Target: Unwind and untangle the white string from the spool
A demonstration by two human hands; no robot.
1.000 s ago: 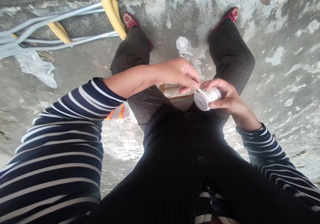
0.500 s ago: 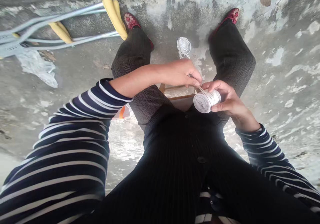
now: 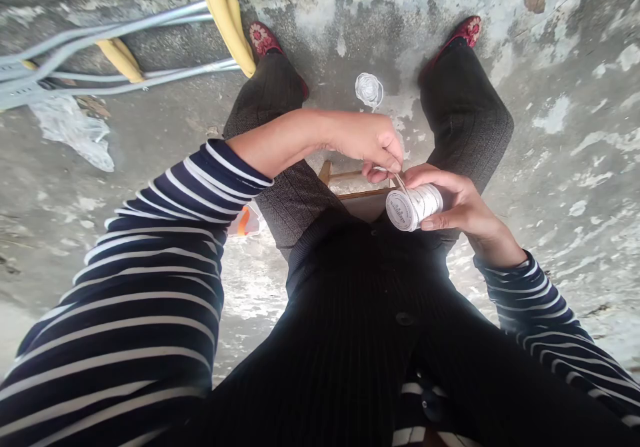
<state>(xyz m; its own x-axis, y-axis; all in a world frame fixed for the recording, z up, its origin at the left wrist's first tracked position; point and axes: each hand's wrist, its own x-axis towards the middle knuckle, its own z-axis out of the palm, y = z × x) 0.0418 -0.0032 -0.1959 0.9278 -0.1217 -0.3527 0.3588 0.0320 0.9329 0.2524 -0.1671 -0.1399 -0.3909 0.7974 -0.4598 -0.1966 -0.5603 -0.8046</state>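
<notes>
My right hand point(image 3: 453, 200) is wrapped round a white spool point(image 3: 415, 207), held on its side above my lap, its printed round end turned toward my left. A thin pale cord point(image 3: 399, 179) runs from the spool's upper edge to my left hand point(image 3: 377, 144). The thumb and fingers of that hand are pinched on the cord, just up and left of the spool. On the floor between my feet lies a loose white coil of cord point(image 3: 369, 90). Whether it joins the strand at the spool is hidden behind my left hand.
Grey crutches point(image 3: 165, 20) with yellow pads lie at the upper left, close to my left shoe point(image 3: 263, 37). Near them is a crumpled clear plastic bag point(image 3: 75, 130). A low wooden frame point(image 3: 345, 175) shows between my knees. A white and orange package point(image 3: 246, 222) sits beside my left thigh.
My left hand has turned slightly, and its lower fingers now show beneath the pinch. The spool has tilted a little in my right hand. Fewer trailing strands show below the coil.
</notes>
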